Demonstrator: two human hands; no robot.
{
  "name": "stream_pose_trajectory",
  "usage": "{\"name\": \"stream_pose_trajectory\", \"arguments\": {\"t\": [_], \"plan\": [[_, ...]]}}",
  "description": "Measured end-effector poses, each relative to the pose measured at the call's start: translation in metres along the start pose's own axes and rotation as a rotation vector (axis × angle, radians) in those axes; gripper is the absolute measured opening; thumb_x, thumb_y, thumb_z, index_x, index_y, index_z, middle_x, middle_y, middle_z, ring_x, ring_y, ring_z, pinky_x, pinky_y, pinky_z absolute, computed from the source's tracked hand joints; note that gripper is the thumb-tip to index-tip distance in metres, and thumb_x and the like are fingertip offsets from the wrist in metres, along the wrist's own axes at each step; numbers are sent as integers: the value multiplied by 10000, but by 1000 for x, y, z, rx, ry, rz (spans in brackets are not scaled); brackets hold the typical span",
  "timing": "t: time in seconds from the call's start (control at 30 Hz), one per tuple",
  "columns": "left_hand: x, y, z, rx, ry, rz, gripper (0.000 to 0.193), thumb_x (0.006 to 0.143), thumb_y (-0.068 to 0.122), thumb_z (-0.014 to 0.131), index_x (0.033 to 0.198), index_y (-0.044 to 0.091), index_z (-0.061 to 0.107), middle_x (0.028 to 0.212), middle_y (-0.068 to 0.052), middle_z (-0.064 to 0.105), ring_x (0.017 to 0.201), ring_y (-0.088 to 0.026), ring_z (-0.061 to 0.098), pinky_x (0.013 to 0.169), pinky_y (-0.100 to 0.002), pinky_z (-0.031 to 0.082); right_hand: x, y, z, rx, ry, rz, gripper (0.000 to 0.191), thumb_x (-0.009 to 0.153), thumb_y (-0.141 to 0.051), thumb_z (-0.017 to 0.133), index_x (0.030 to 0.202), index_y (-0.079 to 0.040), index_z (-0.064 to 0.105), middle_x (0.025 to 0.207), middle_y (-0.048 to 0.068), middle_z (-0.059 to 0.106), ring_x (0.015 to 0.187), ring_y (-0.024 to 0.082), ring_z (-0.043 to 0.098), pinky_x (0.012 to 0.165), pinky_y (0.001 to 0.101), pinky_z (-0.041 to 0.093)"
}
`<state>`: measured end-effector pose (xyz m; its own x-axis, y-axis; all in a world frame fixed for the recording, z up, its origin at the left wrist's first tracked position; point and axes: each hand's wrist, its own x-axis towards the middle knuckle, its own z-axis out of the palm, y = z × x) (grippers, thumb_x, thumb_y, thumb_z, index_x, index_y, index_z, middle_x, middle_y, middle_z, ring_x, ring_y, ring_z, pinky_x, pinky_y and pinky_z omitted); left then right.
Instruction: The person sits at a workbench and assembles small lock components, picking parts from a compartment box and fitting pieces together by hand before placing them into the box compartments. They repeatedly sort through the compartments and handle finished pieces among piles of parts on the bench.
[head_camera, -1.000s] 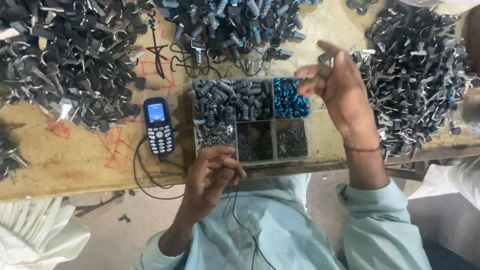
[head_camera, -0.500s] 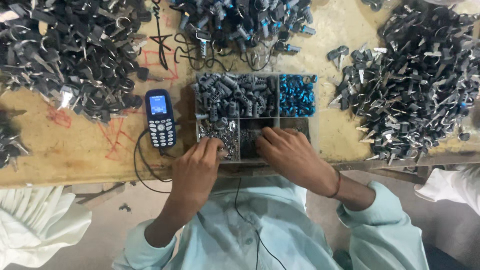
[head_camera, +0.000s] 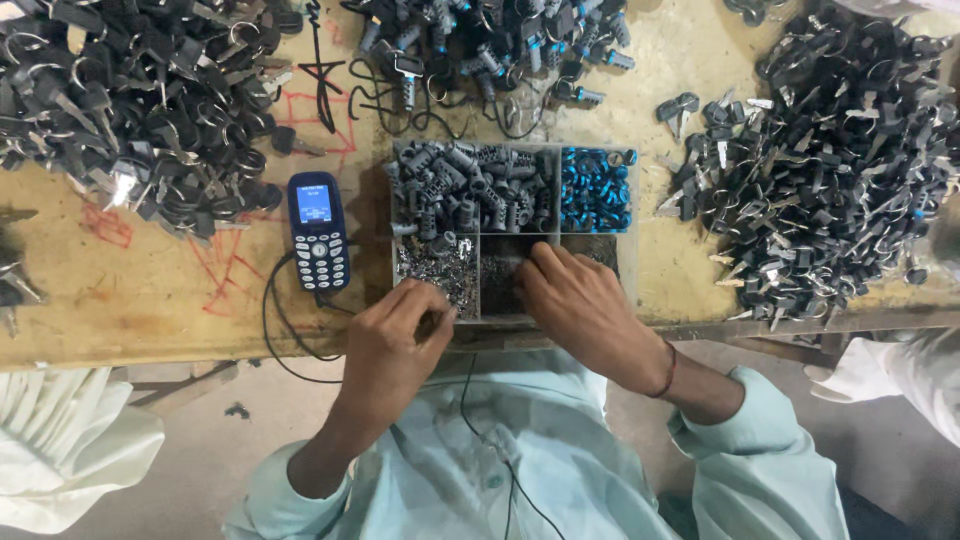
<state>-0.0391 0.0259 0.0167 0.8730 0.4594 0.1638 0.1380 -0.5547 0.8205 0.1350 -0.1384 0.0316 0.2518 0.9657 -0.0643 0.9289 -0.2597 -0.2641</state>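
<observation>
A clear compartment box (head_camera: 636, 230) sits at the near edge of a wooden table (head_camera: 150, 300). It holds grey cylindrical parts (head_camera: 465, 190), blue rings (head_camera: 595, 188), small silvery bits (head_camera: 435, 265) and dark fine pieces (head_camera: 505, 275). My left hand (head_camera: 395, 345) is curled at the box's near left corner, fingers pinched around something small that I cannot make out. My right hand (head_camera: 580, 305) lies over the near middle and right compartments, fingertips down in the dark pieces.
A dark blue keypad phone (head_camera: 318, 230) with a black cable lies left of the box. Heaps of black-headed keys (head_camera: 130, 110) fill the left and the right (head_camera: 830, 170); more grey parts (head_camera: 480, 45) lie behind the box. White cloth (head_camera: 60, 450) lies at lower left.
My right hand came down from the raised spot near the right key heap to the box's near compartments. My left hand stayed at the box's near left corner.
</observation>
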Motion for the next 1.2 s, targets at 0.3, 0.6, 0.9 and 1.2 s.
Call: {"name": "stream_pose_trajectory", "arguments": {"t": [0.3,0.6,0.9,1.2], "plan": [[8,4,15,-400,-45,-190,109,842,46,805,946,20,781,849,-59,751,708,-121,696,622,-254,548,6,-2,1,21,-21,6,155,885,-165,644,972,-48,590,917,94,535,881,278,608,720,417,488],[7,-2,26,-746,-43,-233,117,963,12,729,1077,0,750,950,-63,745,783,-93,704,687,-224,601,-5,9,10,377,28,134,168,924,-131,701,1042,-36,627,971,111,631,826,268,649,696,375,510],[5,6,60,-715,35,-164,148,960,34,754,1104,8,763,948,-65,757,814,-110,761,708,-231,617,-32,6,35,1770,116,483,175,1052,-163,616,1090,8,630,1189,4,602,849,67,555,702,235,462],[5,12,62,-720,74,-141,161,967,39,736,1126,34,756,1009,-81,774,811,-104,761,693,-224,634,-35,-6,45,1744,232,485,183,1086,-186,551,1124,-10,584,1160,21,548,980,76,616,838,267,570]]}}
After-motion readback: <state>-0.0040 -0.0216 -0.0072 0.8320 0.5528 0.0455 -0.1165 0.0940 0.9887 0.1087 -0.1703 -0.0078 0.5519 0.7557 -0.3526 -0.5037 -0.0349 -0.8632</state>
